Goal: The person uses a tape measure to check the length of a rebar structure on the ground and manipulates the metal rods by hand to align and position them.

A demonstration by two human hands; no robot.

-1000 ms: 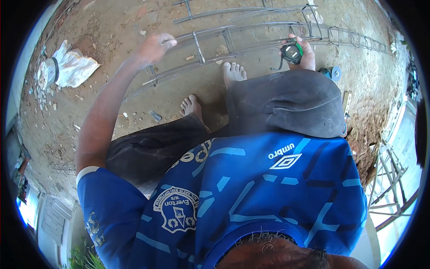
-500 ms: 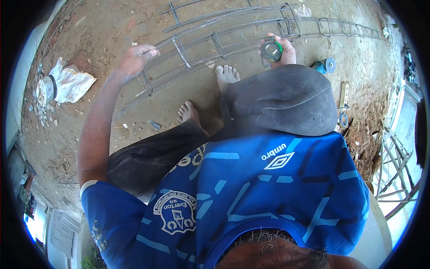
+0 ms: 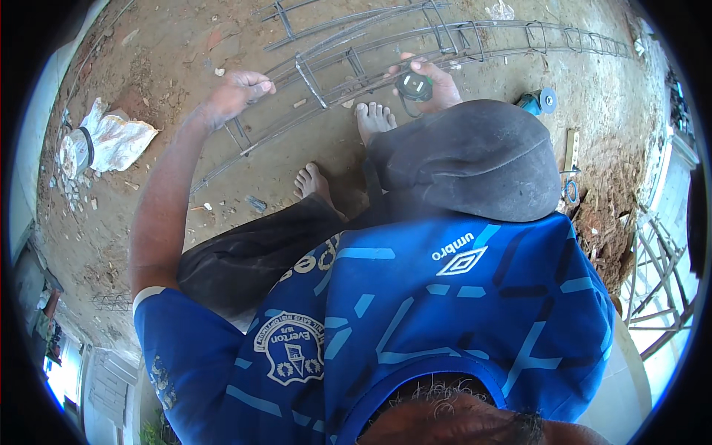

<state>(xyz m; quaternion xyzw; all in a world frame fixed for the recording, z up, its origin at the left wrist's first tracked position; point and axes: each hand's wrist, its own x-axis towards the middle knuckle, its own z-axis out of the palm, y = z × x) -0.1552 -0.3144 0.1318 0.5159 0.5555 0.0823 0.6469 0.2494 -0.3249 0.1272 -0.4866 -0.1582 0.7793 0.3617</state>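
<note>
A long rebar cage point(image 3: 311, 80) of thin steel bars and square stirrups lies across the ground beyond my feet. My right hand point(image 3: 443, 87) is closed around a dark tape measure point(image 3: 414, 87) with a green edge, close to the bars and beyond my raised knee. At the cage's left part, my left hand point(image 3: 236, 96) is closed, thumb and fingertips pressed together next to the upper bars. What those fingers pinch, if anything, is too small to make out. Any tape blade between the hands cannot be told from the bars.
A teal angle grinder point(image 3: 535, 102) lies right of my knee, with a level-like bar point(image 3: 572, 150) and a blue coil point(image 3: 571, 191) nearer. At left are a pale bucket point(image 3: 75, 153) and a white sack point(image 3: 122, 139) among stones. My bare feet point(image 3: 374, 121) stand near the cage.
My right hand has moved left with the tape measure, toward my left hand. The left hand has shifted slightly right. Some stirrups and bars of the cage have changed position.
</note>
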